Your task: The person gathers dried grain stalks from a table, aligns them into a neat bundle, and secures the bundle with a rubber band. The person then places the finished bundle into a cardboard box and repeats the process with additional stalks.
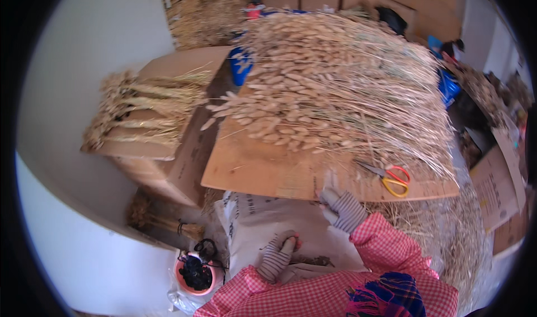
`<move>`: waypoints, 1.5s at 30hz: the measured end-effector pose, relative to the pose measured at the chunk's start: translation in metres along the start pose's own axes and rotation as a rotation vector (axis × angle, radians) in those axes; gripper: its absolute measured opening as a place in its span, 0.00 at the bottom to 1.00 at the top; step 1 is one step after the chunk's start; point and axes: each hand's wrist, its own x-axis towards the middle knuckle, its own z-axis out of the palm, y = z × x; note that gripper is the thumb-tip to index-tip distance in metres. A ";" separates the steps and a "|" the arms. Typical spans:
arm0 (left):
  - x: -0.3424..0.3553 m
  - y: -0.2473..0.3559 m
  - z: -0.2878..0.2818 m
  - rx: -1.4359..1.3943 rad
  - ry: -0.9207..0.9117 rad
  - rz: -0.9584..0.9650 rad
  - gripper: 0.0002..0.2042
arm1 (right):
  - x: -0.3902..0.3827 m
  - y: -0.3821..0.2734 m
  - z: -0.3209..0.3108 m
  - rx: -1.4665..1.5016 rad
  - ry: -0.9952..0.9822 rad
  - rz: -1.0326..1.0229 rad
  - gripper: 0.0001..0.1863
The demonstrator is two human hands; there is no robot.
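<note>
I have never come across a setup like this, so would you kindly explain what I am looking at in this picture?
Certainly. There is no machine here: a person works with their own two hands, in grey-and-white striped gloves. The single picture comes from a wide fisheye camera worn on the head, looking down, so straight edges bend near the rim.

On the flat brown wooden board lies a broad heap of dried, pale tan stalks with fluffy heads, and scissors with red and yellow handles. To the left, dried bundles rest on a brown cardboard box.

The left hand is over a whitish printed sheet; the right hand is by the board's near edge. Whether either holds anything is unclear.
</note>
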 end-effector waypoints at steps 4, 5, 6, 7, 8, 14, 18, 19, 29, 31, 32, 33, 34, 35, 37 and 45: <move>0.001 0.001 0.002 0.035 -0.034 0.019 0.13 | 0.005 0.028 -0.045 -0.272 0.218 0.084 0.17; 0.002 0.001 0.001 0.063 -0.041 0.035 0.13 | 0.008 0.034 -0.053 -0.312 0.216 0.124 0.17; 0.002 0.001 0.001 0.089 -0.047 0.050 0.13 | 0.010 0.039 -0.061 -0.352 0.213 0.164 0.16; 0.003 0.001 0.001 0.105 -0.058 0.049 0.13 | 0.013 0.044 -0.067 -0.383 0.138 0.261 0.17; 0.003 0.000 0.001 0.100 -0.050 0.067 0.13 | 0.013 0.046 -0.070 -0.375 0.149 0.240 0.18; 0.004 -0.006 0.000 0.034 -0.017 0.029 0.12 | 0.050 0.067 -0.099 -0.520 0.334 0.280 0.24; 0.003 -0.006 -0.001 0.104 -0.047 0.020 0.13 | 0.109 0.097 -0.132 -0.854 0.226 0.460 0.32; 0.002 -0.005 -0.001 0.107 -0.046 0.004 0.13 | 0.123 0.105 -0.138 -0.892 0.211 0.471 0.34; -0.006 0.006 0.000 0.069 0.013 -0.024 0.12 | 0.179 0.151 -0.165 -0.860 -0.208 0.817 0.35; -0.005 0.005 -0.001 0.042 -0.004 -0.041 0.11 | 0.175 0.157 -0.165 -0.831 -0.099 0.809 0.31; -0.005 0.004 -0.002 0.094 -0.006 -0.020 0.11 | 0.173 0.159 -0.165 -0.869 -0.057 0.749 0.28; -0.004 0.002 -0.003 0.119 -0.017 -0.017 0.11 | 0.170 0.160 -0.165 -0.919 -0.050 0.698 0.27; -0.003 0.000 -0.004 0.100 -0.036 -0.008 0.11 | 0.168 0.161 -0.166 -0.970 -0.069 0.671 0.26; -0.001 -0.002 -0.003 0.064 -0.022 -0.036 0.11 | 0.167 0.161 -0.168 -0.940 -0.021 0.641 0.26; 0.002 -0.009 -0.001 -0.094 -0.009 -0.082 0.10 | 0.169 0.158 -0.174 -0.912 0.113 0.640 0.26; 0.005 -0.008 -0.006 0.272 0.020 0.053 0.14 | 0.206 0.136 -0.220 -0.927 0.375 0.527 0.22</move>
